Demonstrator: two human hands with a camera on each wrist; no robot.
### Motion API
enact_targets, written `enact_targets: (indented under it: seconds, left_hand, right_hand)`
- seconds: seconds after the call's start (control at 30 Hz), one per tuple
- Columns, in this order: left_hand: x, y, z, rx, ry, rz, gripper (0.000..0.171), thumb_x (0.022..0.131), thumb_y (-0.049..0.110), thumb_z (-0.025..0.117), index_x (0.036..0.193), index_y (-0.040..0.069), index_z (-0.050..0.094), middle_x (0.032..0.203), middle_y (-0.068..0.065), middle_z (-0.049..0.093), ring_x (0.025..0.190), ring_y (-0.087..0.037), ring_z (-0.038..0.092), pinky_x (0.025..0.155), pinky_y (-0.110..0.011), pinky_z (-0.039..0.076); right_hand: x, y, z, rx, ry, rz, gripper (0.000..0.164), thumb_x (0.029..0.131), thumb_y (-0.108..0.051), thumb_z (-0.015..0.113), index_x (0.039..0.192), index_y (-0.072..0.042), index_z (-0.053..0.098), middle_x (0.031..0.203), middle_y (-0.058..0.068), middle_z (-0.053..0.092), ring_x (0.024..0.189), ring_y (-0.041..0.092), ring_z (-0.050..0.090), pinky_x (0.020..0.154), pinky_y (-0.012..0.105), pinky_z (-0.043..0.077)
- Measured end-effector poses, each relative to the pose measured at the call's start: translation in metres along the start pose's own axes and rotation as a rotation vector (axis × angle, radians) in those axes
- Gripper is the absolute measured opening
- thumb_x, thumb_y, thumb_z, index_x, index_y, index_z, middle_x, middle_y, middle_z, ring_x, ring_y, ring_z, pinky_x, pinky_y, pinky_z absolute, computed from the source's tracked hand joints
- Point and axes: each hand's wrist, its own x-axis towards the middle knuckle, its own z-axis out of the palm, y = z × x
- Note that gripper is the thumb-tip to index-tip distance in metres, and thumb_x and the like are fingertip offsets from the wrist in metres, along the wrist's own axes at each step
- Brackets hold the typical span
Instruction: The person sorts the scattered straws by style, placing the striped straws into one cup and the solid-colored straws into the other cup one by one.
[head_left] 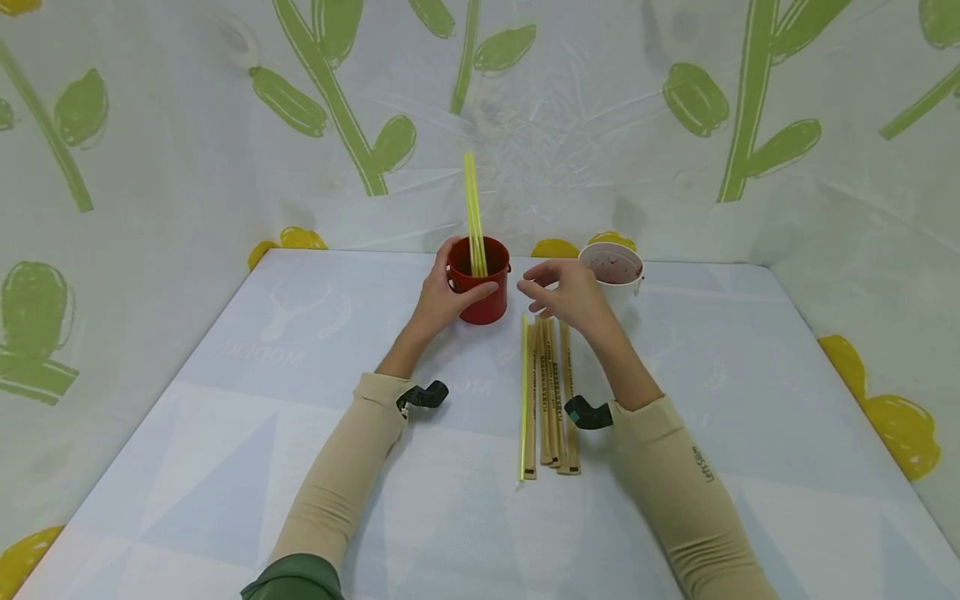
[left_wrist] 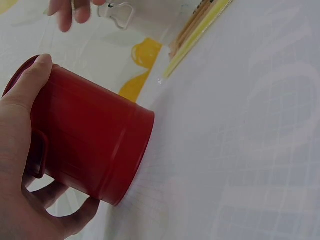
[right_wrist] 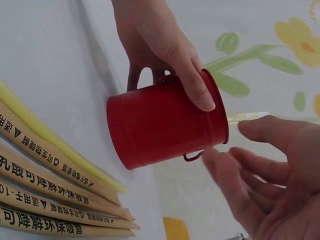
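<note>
My left hand [head_left: 437, 302] grips a small red metal bucket [head_left: 486, 308] that stands on the table, thumb along its near side and fingers round the other. Several yellow straws [head_left: 472, 196] stick up out of it, leaning against the rim. To the bucket's right my right hand [head_left: 573, 293] hovers with loosely bent fingers, and in the right wrist view nothing is between them. Below that hand lie one yellow straw [head_left: 523, 400] and several straws in brown printed paper sleeves [right_wrist: 50, 187], roughly parallel.
A white bucket [head_left: 618, 287] stands behind the right hand, partly covered by it; reddish marks show inside. The pale patterned tablecloth [head_left: 247, 467] reaches back to a wall covering [head_left: 585, 150] with green leaves and yellow flowers. Each wrist carries a small black camera [head_left: 588, 413].
</note>
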Motion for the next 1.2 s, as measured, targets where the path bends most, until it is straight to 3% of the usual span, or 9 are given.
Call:
enact_targets:
  seconds: [0.17,0.37,0.63,0.8,0.93,1.07,1.2]
  left_hand:
    - [-0.001,0.002,0.001,0.000,-0.005,0.001,0.083,0.086,0.022,0.075,0.151,0.014,0.024,0.147,-0.011,0.043,0.134,-0.030,0.043,0.106,-0.048,0.047]
    - [-0.001,0.003,0.000,-0.008,-0.007,0.008,0.082,0.086,0.020,0.075,0.151,0.013,0.024,0.148,-0.011,0.043,0.135,-0.030,0.042,0.106,-0.049,0.047]
    - [-0.002,0.003,0.000,-0.006,-0.009,0.007,0.082,0.086,0.020,0.075,0.151,0.013,0.024,0.147,-0.012,0.043,0.135,-0.030,0.043,0.106,-0.048,0.047]
    - [-0.002,0.003,0.000,0.000,-0.010,0.005,0.083,0.086,0.021,0.075,0.151,0.013,0.024,0.147,-0.011,0.043,0.135,-0.029,0.043,0.106,-0.047,0.047]
    - [-0.001,0.002,0.000,0.002,-0.006,0.001,0.083,0.087,0.021,0.075,0.151,0.013,0.024,0.148,-0.011,0.043,0.135,-0.029,0.043,0.106,-0.047,0.047]
    - [0.000,0.000,0.001,-0.004,0.001,0.004,0.081,0.087,0.023,0.074,0.150,0.013,0.024,0.148,-0.012,0.043,0.134,-0.029,0.043,0.106,-0.046,0.048]
    - [-0.001,0.002,0.000,-0.005,-0.002,0.016,0.081,0.086,0.022,0.074,0.150,0.012,0.024,0.148,-0.013,0.043,0.135,-0.030,0.042,0.105,-0.047,0.048]
  right_hand:
    - [0.003,0.003,0.001,-0.052,-0.110,0.119,0.046,0.092,-0.035,0.068,0.126,-0.005,0.062,0.112,0.016,0.069,0.084,0.027,0.075,0.077,0.035,0.061]
    - [0.004,0.005,0.004,-0.095,-0.202,0.200,0.051,0.091,-0.035,0.069,0.128,-0.001,0.060,0.111,0.019,0.069,0.082,0.025,0.075,0.080,0.038,0.060]
    - [0.004,0.006,0.014,-0.222,-0.302,0.323,0.060,0.089,-0.041,0.070,0.134,-0.003,0.056,0.105,0.014,0.073,0.082,0.021,0.074,0.094,0.038,0.055]
    - [0.003,0.005,0.023,-0.286,-0.316,0.358,0.062,0.087,-0.040,0.073,0.133,-0.002,0.057,0.094,0.011,0.074,0.074,0.016,0.073,0.090,0.036,0.056]
    - [0.001,0.005,0.030,-0.308,-0.317,0.370,0.064,0.085,-0.038,0.075,0.132,0.000,0.056,0.097,0.013,0.073,0.069,0.015,0.073,0.090,0.036,0.056]
    - [-0.001,0.004,0.039,-0.340,-0.300,0.393,0.065,0.083,-0.035,0.079,0.131,0.000,0.054,0.098,0.013,0.070,0.068,0.016,0.071,0.075,0.028,0.058]
    - [-0.003,0.003,0.048,-0.406,-0.287,0.355,0.050,0.081,-0.031,0.081,0.115,-0.001,0.059,0.087,0.011,0.068,0.063,0.017,0.069,0.064,0.024,0.055]
